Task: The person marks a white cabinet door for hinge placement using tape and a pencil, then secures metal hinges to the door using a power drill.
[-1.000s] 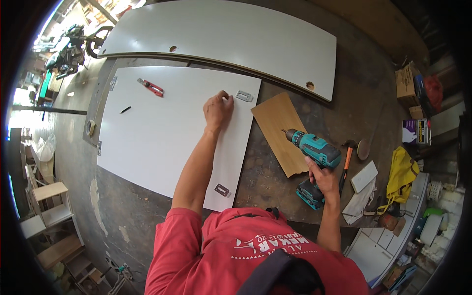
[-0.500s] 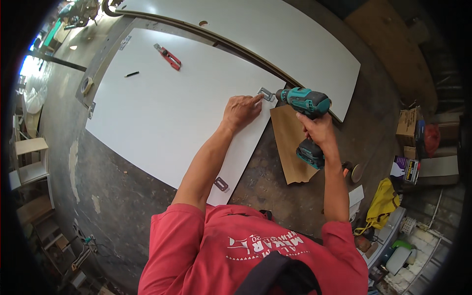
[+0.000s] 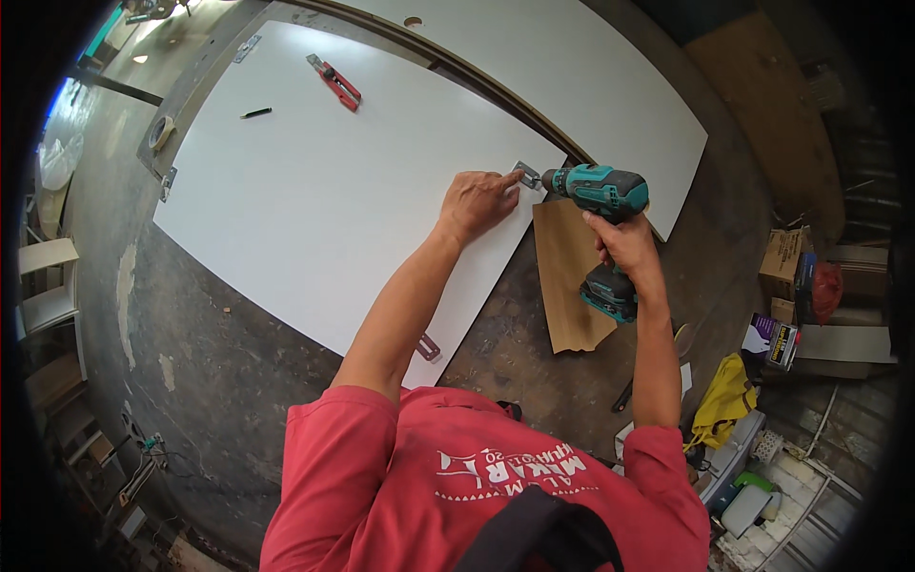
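A white panel (image 3: 315, 200) lies flat before me. My left hand (image 3: 478, 202) rests on its right side, index finger stretched onto a small grey metal bracket (image 3: 525, 174) near the corner, the other fingers curled. My right hand (image 3: 627, 242) grips the handle of a teal and black cordless drill (image 3: 608, 193). The drill's tip points left at the bracket; whether it touches a screw is too small to tell. Another bracket (image 3: 428, 349) sits at the panel's near edge, partly behind my left forearm. A red utility knife (image 3: 335, 83) and a dark pen-like stick (image 3: 256, 113) lie farther off.
A second white panel (image 3: 581, 95) lies beyond the first. Brown sheet material (image 3: 569, 286) is on the floor beneath the drill. A tape roll (image 3: 161, 132) lies at the left. Cardboard boxes (image 3: 783, 255) and a yellow bag (image 3: 724, 398) stand at the right.
The view has shifted slightly. The drill still points at the bracket, and my left index finger stays on it.
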Motion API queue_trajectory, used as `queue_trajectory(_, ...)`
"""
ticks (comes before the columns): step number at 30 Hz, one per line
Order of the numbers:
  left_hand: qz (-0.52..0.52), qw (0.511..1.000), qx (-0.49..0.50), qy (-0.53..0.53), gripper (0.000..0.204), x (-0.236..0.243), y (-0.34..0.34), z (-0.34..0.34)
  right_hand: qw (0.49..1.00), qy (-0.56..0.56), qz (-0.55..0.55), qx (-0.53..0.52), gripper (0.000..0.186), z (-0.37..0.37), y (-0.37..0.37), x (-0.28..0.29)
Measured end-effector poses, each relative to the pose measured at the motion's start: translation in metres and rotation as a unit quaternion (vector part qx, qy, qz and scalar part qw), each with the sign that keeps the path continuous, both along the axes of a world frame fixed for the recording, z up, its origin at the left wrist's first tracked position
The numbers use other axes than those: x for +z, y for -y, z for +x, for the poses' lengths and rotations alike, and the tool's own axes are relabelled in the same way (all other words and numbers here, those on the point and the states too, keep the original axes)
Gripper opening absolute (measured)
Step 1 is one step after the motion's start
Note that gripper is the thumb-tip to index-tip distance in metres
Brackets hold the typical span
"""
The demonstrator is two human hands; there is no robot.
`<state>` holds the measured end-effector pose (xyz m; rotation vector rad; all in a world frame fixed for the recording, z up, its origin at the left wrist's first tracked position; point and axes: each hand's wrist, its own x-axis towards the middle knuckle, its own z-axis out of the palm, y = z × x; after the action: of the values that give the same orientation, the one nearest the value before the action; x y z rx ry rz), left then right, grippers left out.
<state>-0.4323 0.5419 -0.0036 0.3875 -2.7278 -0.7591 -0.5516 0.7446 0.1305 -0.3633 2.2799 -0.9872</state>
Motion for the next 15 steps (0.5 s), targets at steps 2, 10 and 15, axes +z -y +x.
queue_trajectory(2, 0.002, 1.0, 0.004, -0.004, 0.031, -0.002, 0.001, 0.001, 0.999, -0.009, 0.036, 0.025, 0.03, -0.004, 0.004, 0.003)
queue_trajectory(10, 0.013, 1.0, 0.01, -0.006, 0.033, -0.007, 0.0, 0.0, 0.983, -0.023, 0.142, 0.119, 0.027, -0.031, 0.04, 0.021)
queue_trajectory(15, 0.01, 1.0, 0.009, 0.007, 0.032, -0.006, 0.001, 0.001, 0.965, -0.041, 0.201, 0.164, 0.025, -0.03, 0.063, 0.039)
